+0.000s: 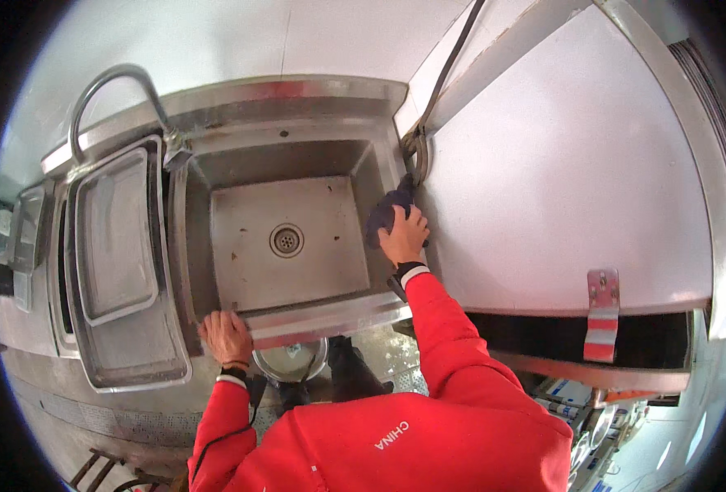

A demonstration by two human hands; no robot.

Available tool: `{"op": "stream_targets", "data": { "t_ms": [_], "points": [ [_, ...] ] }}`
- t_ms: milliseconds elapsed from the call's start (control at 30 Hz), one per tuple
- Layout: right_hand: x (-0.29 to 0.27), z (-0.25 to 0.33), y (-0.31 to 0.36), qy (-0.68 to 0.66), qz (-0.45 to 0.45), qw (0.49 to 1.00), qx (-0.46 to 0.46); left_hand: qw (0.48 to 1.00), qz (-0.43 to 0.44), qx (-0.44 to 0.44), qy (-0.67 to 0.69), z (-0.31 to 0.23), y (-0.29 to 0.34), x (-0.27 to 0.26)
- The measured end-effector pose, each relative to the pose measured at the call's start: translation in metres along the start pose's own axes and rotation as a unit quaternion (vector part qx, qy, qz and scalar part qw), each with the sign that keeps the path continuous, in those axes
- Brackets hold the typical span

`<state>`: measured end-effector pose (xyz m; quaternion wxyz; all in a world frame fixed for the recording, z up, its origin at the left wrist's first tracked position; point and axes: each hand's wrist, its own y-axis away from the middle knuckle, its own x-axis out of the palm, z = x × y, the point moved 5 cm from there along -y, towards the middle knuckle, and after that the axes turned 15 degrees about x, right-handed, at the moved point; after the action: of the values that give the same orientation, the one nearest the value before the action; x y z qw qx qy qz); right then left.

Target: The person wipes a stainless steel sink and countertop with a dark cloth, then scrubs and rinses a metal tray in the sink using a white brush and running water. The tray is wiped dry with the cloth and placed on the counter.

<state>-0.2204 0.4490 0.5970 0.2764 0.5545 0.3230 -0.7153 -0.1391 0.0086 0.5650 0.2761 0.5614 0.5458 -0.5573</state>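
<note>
Entries, left to right.

Clear container [31, 230]: at the far left, beyond the trays; contents too small to make out.

Metal trays, two: the smaller tray [117, 234] lies on the larger tray [133, 353]; long axes run front to back.

Faucet [125, 69]: metal, arched above the trays, its head near the sink's back left corner.

Left grip [226, 334]: bare hand at the sink's front left corner, fingers loosely bent over the rim; whether it clasps the metal cannot be told.

Sink [322, 213]: square, metal; round drain [286, 240] near the middle, dark specks on the floor.

Round basin [323, 362]: below the sink's front edge, partly hidden.

Dark cloth [379, 220]: bunched, on the sink's right rim beside the white panel. Long axis roughly front to back, far end leaning right; the narrow tail points away from the person, the broad part lies nearer.

Right grip [406, 238]: bare hand partly closed over the cloth, thumb on the left, fingers pointing away from the person.

White panel [568, 180]: broad, metal-edged, right of the sink.

Bracket [602, 316]: red-and-white striped, at the panel's near edge.
</note>
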Motion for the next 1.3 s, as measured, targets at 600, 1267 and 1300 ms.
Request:
{"op": "stream_targets", "data": {
  "t_ms": [600,1267,1300],
  "points": [
    [-0.006,-0.064,0.057,0.028,0.003,0.997,-0.073,0.999,-0.023,0.038,0.02,-0.002,-0.001,-0.007],
    [0.014,-0.015,-0.041,0.113,0.187,0.956,-0.198,0.999,0.012,0.022,-0.023,0.002,-0.001,0.007],
    [0.012,-0.017,-0.039,0.1,0.21,0.946,-0.224,0.999,0.015,0.021,-0.03,0.004,0.001,0.008]
  ]
}}
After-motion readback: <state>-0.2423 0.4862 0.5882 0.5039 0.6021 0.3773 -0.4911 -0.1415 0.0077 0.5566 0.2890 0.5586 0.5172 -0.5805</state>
